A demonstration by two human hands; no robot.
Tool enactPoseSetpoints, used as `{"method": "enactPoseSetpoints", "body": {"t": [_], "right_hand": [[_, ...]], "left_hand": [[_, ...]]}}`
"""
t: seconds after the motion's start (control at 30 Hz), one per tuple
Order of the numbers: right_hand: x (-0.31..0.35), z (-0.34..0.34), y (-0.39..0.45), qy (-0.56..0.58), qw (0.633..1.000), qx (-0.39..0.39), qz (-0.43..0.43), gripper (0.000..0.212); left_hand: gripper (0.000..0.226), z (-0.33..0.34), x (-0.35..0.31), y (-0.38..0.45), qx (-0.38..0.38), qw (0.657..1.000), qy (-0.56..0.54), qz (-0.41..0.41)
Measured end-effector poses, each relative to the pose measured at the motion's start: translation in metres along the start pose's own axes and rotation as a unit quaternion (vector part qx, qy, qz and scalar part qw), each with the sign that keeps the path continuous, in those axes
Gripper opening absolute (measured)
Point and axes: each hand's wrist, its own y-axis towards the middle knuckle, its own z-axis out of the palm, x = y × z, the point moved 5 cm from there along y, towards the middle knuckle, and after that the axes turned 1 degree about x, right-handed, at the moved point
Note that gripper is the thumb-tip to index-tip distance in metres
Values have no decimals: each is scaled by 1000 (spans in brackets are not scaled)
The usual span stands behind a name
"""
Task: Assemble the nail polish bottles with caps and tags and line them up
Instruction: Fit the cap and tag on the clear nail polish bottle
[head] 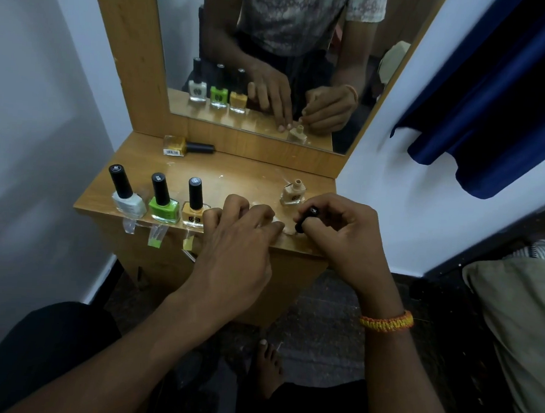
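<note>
While right hand (pixel 337 223) grips cap (pixel 307 219), bottle (pixel 293 193) just beyond.

Wooden dresser (pixel 251 173) with mirror (pixel 273 62), blue curtain (pixel 494 108) beside.

1. Our left hand (pixel 241 233) reaches forward palm down, its fingers bent and their tips pressed down ahead of us.
2. Our right hand (pixel 340 229) is curled, thumb and forefinger pinching a black cap (pixel 307 219).
3. Our right wrist wears an orange band (pixel 387 322).
</note>
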Motion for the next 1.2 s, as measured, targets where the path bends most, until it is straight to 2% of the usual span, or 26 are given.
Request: {"method": "enactPoseSetpoints", "body": {"t": [0.13, 0.3, 0.47, 0.67, 0.9, 1.03, 1.2], "right_hand": [[2, -8, 0, 27, 999, -34, -13, 17], [1, -5, 0, 8, 1000, -14, -7, 15], [-6, -27, 2, 122, 984, -130, 9, 19], [-14, -35, 8, 221, 956, -185, 47, 23], [-1, -27, 27, 119, 978, -169, -10, 18], [3, -16, 38, 38, 985, -162, -43, 21], [7, -9, 42, -12, 984, -166, -61, 20]], "left_hand": [[45, 1, 0, 1, -1, 1000, 0, 0], [42, 1, 1, 0, -6, 1000, -8, -3], [35, 0, 0, 1, -27, 999, -20, -5], [31, -5, -4, 6, -72, 996, -61, -6], [28, -15, -9, 22, -165, 976, -132, -54], [16, -12, -10, 34, -198, 966, -141, -85], [39, -2, -14, 43, -190, 967, -130, -106]]}}
